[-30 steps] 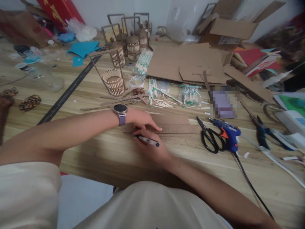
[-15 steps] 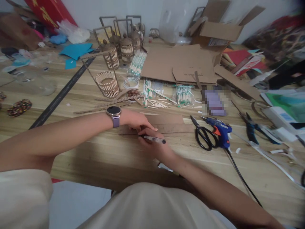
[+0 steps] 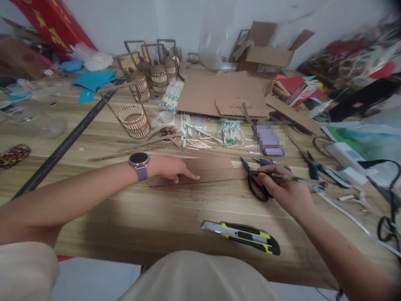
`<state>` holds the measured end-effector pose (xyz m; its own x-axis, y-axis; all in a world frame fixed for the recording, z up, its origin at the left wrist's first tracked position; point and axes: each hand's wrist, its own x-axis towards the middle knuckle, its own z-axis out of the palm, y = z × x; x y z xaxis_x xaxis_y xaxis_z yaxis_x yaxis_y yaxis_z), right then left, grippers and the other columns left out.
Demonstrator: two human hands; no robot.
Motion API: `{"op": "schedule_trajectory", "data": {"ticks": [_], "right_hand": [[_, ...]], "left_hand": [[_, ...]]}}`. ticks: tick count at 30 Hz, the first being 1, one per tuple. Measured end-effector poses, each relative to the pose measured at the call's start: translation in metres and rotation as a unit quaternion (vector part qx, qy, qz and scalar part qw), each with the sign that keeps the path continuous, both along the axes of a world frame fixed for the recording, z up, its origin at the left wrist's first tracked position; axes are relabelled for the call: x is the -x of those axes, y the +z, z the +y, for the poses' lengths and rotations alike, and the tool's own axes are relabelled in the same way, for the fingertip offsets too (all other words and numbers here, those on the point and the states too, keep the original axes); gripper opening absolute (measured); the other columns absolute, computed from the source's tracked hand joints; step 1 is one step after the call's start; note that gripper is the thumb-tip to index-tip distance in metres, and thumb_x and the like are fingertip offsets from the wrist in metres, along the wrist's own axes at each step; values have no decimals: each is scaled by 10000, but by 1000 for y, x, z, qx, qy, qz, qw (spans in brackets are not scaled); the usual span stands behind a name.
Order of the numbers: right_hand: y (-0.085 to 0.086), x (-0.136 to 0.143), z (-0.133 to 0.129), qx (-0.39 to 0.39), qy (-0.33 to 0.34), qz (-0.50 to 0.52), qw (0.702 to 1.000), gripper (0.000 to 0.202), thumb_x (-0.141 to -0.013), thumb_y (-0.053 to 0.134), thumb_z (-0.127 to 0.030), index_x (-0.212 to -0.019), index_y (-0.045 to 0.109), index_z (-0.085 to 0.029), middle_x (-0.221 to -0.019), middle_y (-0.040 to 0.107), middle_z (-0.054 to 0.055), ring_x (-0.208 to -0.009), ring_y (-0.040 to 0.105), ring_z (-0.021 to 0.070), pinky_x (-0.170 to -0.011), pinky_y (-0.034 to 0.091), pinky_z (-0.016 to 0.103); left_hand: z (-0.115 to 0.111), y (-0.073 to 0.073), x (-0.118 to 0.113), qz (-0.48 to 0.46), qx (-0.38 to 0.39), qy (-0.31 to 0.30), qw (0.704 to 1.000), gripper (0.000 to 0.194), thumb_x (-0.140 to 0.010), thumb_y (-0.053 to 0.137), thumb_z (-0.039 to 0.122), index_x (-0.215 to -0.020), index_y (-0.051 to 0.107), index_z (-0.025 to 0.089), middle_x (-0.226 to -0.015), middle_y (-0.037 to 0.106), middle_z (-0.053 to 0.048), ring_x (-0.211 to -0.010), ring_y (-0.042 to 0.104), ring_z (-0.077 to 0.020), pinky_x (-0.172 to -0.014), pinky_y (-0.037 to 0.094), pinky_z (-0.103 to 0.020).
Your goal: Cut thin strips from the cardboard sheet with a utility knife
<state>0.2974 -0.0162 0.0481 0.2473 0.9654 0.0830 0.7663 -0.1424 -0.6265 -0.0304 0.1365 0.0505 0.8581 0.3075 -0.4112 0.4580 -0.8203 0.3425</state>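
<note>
My left hand [image 3: 172,168], below a watch, presses on a brown cardboard strip [image 3: 219,174] with fingers apart and the index finger stretched out. Under the strip's far edge lies a wider cardboard piece [image 3: 216,164]. My right hand [image 3: 286,188] is closed round a pen [image 3: 291,177], above black scissors [image 3: 259,189] at the strip's right end. Partly behind that hand is a blue glue gun [image 3: 263,161]. Nearer my body lies a yellow and black utility knife [image 3: 244,237], its blade pointing left.
Beyond my hands are a small stick basket [image 3: 134,123], loose sticks [image 3: 200,143], a purple phone [image 3: 269,140] and large cardboard sheets [image 3: 213,94]. Pliers [image 3: 313,167] lie at right. A long black strip [image 3: 65,142] crosses the left side.
My right hand has moved right with the pen, from beside my left hand to over the scissors. The utility knife now shows fully. The camera view has shifted.
</note>
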Motion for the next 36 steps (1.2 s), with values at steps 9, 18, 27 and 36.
{"op": "schedule_trajectory", "data": {"ticks": [9,18,27,36], "right_hand": [[15,64,98,133,119,-249,952,281,-957,478,-246,-1123,690,-164,-1005,775,159,-923,731,279,-770,516,335],[6,62,90,128,327,-243,905,473,-843,748,-457,-1240,665,-214,-1300,676,128,-1208,613,285,-999,449,370],[-17,44,58,53,362,-200,909,353,-904,693,-311,-1245,668,-225,-1265,669,117,-1173,601,257,-1000,443,384],[-34,55,68,36,269,-266,925,217,-989,521,-208,-1102,705,-192,-1061,696,118,-1008,615,272,-880,419,402]], "left_hand": [[-37,2,1,-16,-128,69,989,520,-946,644,387,-1456,557,343,-1184,672,-104,-1072,642,-309,-866,515,-367],[-41,-36,8,-75,-138,167,973,711,-838,775,447,-1475,543,235,-1523,505,-156,-1359,455,-378,-1118,406,-535],[-55,-34,4,-121,-121,181,968,473,-914,668,209,-1382,628,270,-1401,629,-89,-1266,545,-304,-1062,476,-466],[-57,-73,3,-183,-318,219,904,385,-974,506,88,-1301,660,220,-1413,581,-135,-1302,536,-329,-1085,466,-543]]}}
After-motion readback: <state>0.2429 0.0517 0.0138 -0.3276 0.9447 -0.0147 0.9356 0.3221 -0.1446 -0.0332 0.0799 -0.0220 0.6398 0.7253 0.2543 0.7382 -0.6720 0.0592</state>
